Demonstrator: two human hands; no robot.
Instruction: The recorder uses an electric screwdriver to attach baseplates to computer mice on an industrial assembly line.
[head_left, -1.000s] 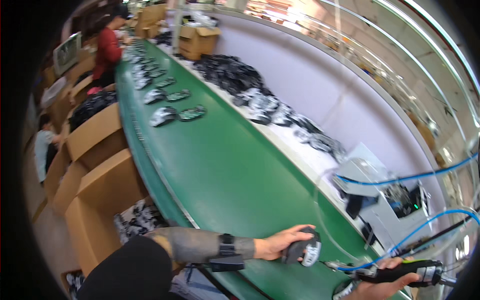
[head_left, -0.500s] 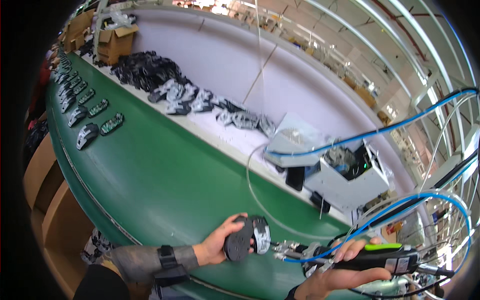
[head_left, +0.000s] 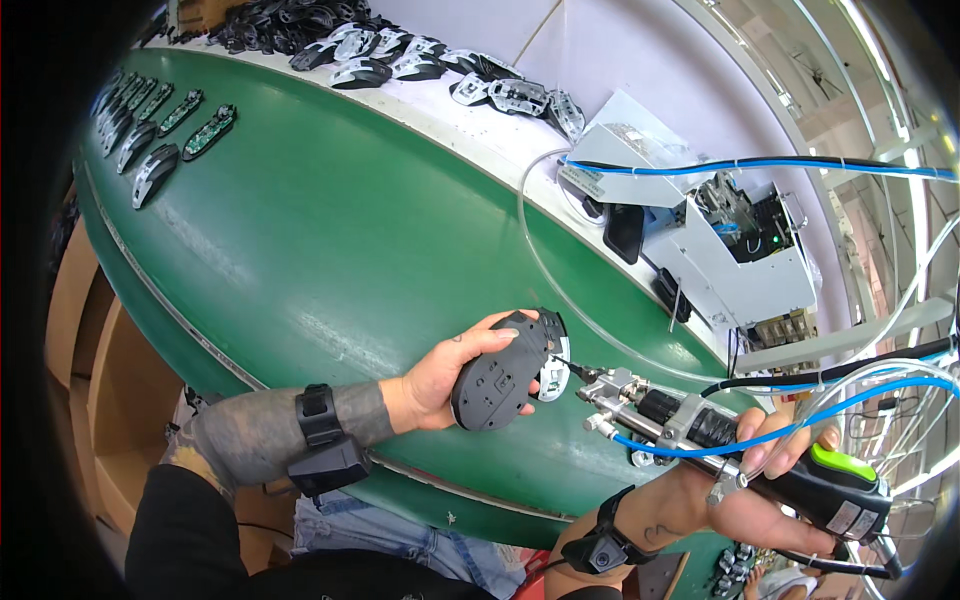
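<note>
My left hand (head_left: 440, 370) is closed around a computer mouse (head_left: 498, 382), its black underside turned up. Right behind it shows a grey-and-white mouse shell (head_left: 556, 378); whether that piece is joined to the held one I cannot tell. My right hand (head_left: 765, 500) grips a black power screwdriver (head_left: 700, 425) with a lime-green lever and a metal head fed by a clear tube. Its thin bit points left and reaches the mouse's right edge; whether it touches is too small to see.
A white screw feeder box (head_left: 690, 260) stands on the far ledge, with a blue hose (head_left: 780, 165) running right. Mouse shells (head_left: 400, 60) lie piled along that ledge. On the green belt (head_left: 330, 230), mice (head_left: 155, 175) and circuit boards (head_left: 210, 132) line up at left.
The view has shifted, so the scene sits differently. The mouse in my left hand now shows more of its underside, and the screwdriver's bit is nearer to it.
</note>
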